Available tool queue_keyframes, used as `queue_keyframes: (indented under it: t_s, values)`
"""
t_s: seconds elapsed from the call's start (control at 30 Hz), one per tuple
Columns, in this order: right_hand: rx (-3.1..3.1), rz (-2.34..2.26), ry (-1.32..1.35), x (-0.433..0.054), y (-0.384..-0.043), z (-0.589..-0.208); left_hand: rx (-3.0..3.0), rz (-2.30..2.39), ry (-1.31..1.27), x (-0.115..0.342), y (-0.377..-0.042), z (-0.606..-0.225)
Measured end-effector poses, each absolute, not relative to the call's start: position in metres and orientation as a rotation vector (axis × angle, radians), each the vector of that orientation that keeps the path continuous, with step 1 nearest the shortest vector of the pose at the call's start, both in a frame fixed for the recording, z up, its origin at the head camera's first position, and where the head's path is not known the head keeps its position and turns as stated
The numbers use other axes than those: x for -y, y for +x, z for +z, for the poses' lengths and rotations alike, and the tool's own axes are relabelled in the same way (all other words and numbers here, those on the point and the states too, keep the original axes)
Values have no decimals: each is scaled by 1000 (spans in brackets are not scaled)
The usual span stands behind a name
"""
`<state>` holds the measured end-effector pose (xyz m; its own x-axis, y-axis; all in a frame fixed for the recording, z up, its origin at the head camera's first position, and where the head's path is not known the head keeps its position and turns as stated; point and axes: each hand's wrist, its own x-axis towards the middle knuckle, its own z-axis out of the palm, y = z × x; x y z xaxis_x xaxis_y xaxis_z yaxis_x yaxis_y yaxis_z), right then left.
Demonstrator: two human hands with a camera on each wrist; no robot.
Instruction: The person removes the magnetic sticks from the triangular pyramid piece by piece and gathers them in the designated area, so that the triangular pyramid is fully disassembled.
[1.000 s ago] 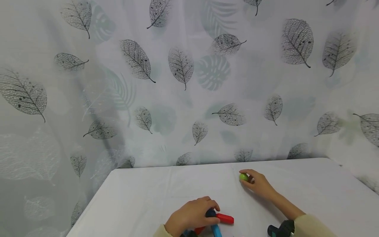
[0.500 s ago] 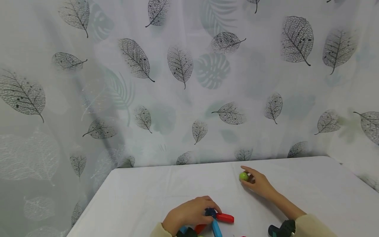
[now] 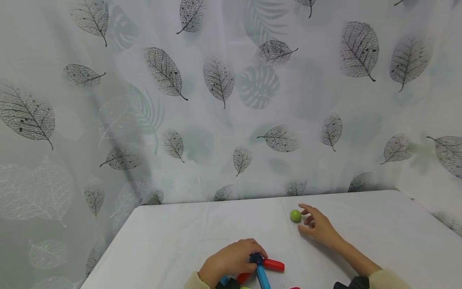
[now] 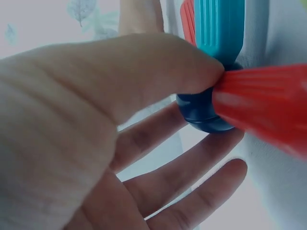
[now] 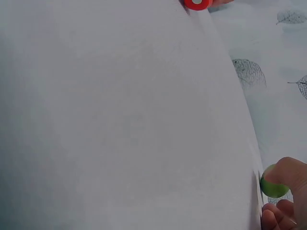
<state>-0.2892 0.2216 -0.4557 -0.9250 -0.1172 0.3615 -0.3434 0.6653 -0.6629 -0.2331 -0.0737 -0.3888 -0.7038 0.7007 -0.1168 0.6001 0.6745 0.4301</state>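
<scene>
My left hand [image 3: 231,259] holds a dark blue ball [image 3: 256,259] between thumb and fingers, low in the head view. A red rod [image 3: 274,265] sticks out from this ball to the right, and a light blue rod [image 3: 263,277] points toward me. Another red piece [image 3: 244,278] shows under the hand. In the left wrist view the thumb presses on the ball, right where a ridged red rod [image 4: 268,103] meets it. Farther back, my right hand [image 3: 321,228] has its fingers spread beside a small green ball [image 3: 295,216], with a gap between them.
Everything lies on a white-covered table [image 3: 173,237], its back edge against a leaf-printed curtain [image 3: 202,120]. Bits of a yellow piece [image 3: 245,287] and another red piece [image 3: 294,287] peek in at the bottom edge.
My right hand has let go of the green ball and drawn back to the right, leaving it on the table. My left hand has stayed at the dark blue ball.
</scene>
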Motion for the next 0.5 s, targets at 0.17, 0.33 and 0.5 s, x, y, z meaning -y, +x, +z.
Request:
queue_keyframes:
  t_s: [0.17,0.33,0.5]
  values:
    - [2540,1171,421,-229,-276,-455,-2613,536,1111,72,-232,-389]
    - [2517,1242,450,-233,-266,-455,-2592,577,1043,70,-232,-391]
    - [2515,1270,484,-232,-255,-456,-2551,627,984,71,-230,-394]
